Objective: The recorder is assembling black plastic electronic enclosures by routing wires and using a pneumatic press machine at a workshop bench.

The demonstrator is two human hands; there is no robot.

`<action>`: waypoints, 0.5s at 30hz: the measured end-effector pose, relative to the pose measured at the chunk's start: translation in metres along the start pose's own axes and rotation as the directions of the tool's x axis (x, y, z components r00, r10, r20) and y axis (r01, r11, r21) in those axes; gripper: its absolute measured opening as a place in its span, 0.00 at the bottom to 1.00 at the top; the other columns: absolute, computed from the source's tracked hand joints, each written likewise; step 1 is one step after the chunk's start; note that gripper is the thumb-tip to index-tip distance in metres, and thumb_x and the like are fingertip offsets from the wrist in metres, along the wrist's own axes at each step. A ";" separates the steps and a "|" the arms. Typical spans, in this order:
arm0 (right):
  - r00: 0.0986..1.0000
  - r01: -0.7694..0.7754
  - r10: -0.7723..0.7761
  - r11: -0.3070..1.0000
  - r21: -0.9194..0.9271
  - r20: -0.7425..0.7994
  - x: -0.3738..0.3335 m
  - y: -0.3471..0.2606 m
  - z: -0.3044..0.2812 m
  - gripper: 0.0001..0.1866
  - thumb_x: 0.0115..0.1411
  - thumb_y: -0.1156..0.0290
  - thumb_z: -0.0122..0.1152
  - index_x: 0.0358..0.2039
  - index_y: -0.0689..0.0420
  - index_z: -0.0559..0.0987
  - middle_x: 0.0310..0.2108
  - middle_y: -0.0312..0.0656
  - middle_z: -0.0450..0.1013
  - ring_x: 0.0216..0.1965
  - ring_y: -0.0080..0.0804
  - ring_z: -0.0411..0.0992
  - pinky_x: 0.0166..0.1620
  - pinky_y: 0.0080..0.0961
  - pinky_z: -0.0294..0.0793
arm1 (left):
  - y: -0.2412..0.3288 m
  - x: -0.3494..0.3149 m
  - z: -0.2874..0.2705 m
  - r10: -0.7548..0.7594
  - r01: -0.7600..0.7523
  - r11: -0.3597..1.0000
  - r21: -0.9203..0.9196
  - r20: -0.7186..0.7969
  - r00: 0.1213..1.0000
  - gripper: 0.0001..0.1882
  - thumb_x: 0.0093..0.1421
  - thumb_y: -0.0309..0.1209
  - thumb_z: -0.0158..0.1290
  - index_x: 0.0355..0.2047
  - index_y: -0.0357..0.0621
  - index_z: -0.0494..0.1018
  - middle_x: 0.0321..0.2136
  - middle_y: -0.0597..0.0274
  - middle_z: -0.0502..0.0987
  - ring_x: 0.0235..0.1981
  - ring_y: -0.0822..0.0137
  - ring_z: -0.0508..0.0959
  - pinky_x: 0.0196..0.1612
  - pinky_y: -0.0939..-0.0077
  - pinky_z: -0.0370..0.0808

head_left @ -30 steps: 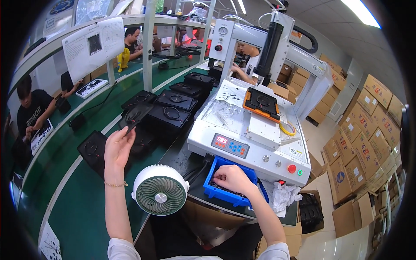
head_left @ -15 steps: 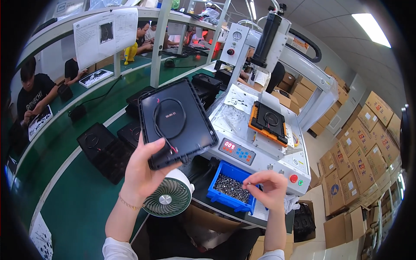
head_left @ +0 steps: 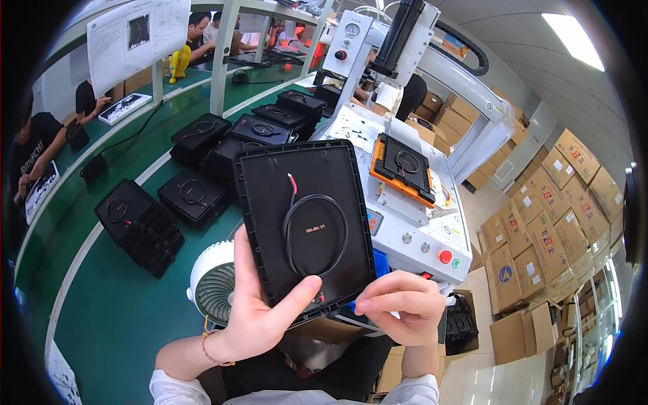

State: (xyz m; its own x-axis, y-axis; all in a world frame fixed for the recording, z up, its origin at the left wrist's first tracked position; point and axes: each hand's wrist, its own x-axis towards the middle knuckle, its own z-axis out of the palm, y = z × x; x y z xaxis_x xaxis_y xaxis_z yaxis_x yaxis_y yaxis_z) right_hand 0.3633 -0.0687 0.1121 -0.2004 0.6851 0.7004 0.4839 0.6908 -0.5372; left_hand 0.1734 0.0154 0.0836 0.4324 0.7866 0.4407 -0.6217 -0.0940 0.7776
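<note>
Black casing [head_left: 310, 246] rested in the left hand [head_left: 260, 320], the right hand [head_left: 405, 304] near its lower corner

Largest in view, a green bench [head_left: 135, 324] curved along the left side. Ahead and to the right stood a white machine [head_left: 432, 233], with brown cartons [head_left: 540, 223] piled beyond it. Stacks of similar black casings [head_left: 138, 223] sat on the bench, and a white fan [head_left: 202, 270] stood partly behind the left hand. An orange fixture [head_left: 399, 187] on the machine held another casing.

The held casing was up in the air before the person, slightly tilted, its rimmed inner face showing. Behind it, a blue bin [head_left: 380, 264] was mostly hidden. The left hand gripped the casing's lower left side, thumb across the front. The right hand was drawn narrow, fingertips gathered; whether they touched the casing or pinched something small could not be told. A black cable [head_left: 347, 236] lay looped on the casing's face, ending in a small red-and-white wire tip [head_left: 293, 183].
</note>
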 end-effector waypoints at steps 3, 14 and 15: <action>0.998 -0.055 0.056 0.997 -0.052 0.018 -0.002 -0.002 0.004 0.13 0.43 0.89 0.65 0.31 0.62 0.82 0.30 0.46 0.77 0.28 0.31 0.77 0.31 0.18 0.76 | -0.005 -0.002 -0.003 0.020 -0.020 0.999 0.036 0.011 1.000 0.40 0.58 0.13 0.49 0.63 0.42 0.37 0.56 0.52 0.59 0.57 0.66 0.66 0.57 0.71 0.67; 0.997 0.006 0.022 0.938 -0.345 0.076 0.002 -0.003 0.016 0.12 0.38 0.77 0.73 0.27 0.53 0.84 0.27 0.33 0.74 0.24 0.25 0.70 0.26 0.19 0.64 | -0.012 0.000 -0.005 0.029 -0.031 0.999 0.035 0.068 0.997 0.38 0.58 0.14 0.49 0.62 0.41 0.39 0.55 0.52 0.60 0.56 0.67 0.66 0.56 0.72 0.68; 0.997 0.005 0.023 0.939 -0.344 0.078 0.001 -0.001 0.016 0.12 0.38 0.77 0.73 0.27 0.53 0.84 0.27 0.33 0.74 0.24 0.25 0.70 0.26 0.19 0.64 | -0.013 0.001 -0.006 0.025 -0.028 0.999 0.039 0.070 0.997 0.38 0.58 0.14 0.49 0.62 0.41 0.39 0.55 0.53 0.60 0.56 0.68 0.66 0.56 0.72 0.68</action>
State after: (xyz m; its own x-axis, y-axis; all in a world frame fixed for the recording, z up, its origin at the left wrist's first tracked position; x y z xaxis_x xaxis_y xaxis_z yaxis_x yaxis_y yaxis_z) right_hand 0.3484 -0.0647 0.1061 -0.2546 0.7168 0.6491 0.7464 0.5724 -0.3394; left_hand 0.1780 0.0207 0.0712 0.4611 0.7395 0.4905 -0.6078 -0.1395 0.7817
